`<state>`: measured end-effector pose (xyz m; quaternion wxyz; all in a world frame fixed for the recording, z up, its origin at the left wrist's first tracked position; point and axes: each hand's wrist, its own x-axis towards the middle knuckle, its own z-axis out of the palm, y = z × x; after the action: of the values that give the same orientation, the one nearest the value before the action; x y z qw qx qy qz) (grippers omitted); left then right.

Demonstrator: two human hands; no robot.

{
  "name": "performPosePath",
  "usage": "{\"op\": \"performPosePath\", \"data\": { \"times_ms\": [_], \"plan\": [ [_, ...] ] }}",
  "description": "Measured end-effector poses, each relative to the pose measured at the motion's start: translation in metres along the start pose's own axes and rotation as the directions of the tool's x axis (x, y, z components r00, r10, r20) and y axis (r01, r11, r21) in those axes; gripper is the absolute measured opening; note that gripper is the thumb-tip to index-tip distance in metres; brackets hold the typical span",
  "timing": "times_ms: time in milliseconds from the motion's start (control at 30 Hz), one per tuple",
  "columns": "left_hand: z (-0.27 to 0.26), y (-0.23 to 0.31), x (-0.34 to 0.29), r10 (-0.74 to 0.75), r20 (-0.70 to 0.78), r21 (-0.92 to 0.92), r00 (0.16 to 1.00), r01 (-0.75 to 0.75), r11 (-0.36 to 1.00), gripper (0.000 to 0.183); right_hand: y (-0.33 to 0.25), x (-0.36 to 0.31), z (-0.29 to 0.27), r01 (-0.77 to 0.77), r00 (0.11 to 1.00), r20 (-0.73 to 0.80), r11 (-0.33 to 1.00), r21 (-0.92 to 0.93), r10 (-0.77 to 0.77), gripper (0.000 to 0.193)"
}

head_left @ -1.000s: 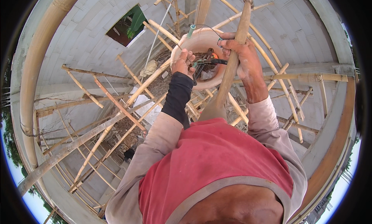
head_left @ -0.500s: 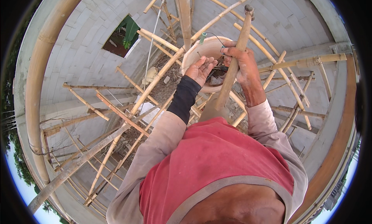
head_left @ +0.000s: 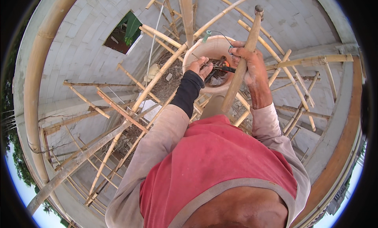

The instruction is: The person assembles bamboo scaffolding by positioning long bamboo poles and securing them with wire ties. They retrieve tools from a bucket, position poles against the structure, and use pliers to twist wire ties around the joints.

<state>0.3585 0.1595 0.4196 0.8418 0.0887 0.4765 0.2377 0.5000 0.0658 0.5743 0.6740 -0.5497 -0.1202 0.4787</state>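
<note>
Hammer [head_left: 239, 74] and right hand [head_left: 253, 65] were together, the long wooden handle slanting up and away from the person's chest, its metal head at the far end. The right hand's grip was closed around that handle, partway along it, just beside the right edge of a pale, pinkish bucket [head_left: 216, 45]. From where I stood, the handle's near end reached back toward the person's red top [head_left: 228, 161].

Over the bucket's left side was the left hand [head_left: 200, 67], its fingers loosely curled. Some thin, dark slivers showed by the fingertips, but I could not tell whether the left grip was holding them. A black band [head_left: 187, 92] covered that wrist and part of the forearm.

On the bucket's far rim stood a short green tube [head_left: 206, 36], and a thin wire [head_left: 222, 33] arched from it toward the right fingers. Inside lay a dark jumble with a black handle [head_left: 228, 69] and a bit of orange [head_left: 226, 64] among it.

Around all this, bamboo poles [head_left: 157, 78] crossed at many angles. Behind them rose a pale block wall [head_left: 90, 19], with a square gap where a green leaf [head_left: 132, 26] showed.
</note>
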Motion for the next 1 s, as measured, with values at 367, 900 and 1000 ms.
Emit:
{"op": "performPosePath", "data": {
  "times_ms": [367, 900, 1000],
  "plan": [
    [0.001, -0.006, -0.013, 0.205, -0.014, 0.172, 0.979, -0.199, 0.965, 0.05, 0.004, -0.003, 0.007, 0.04, 0.999, 0.017, 0.998, -0.052, -0.039, 0.033],
    [-0.012, -0.008, 0.009, -0.038, 0.006, 0.299, 0.999, 0.035, 0.954, 0.055, 0.009, 0.006, -0.008, -0.004, 1.0, -0.02, 1.0, -0.017, 0.004, 0.032],
    [-0.042, -0.016, 0.043, -0.006, 0.097, 0.868, 0.995, -0.082, 0.49, 0.081, 0.01, 0.01, -0.008, -0.013, 1.0, -0.01, 1.0, 0.0, 0.013, 0.032]
  ]
}}
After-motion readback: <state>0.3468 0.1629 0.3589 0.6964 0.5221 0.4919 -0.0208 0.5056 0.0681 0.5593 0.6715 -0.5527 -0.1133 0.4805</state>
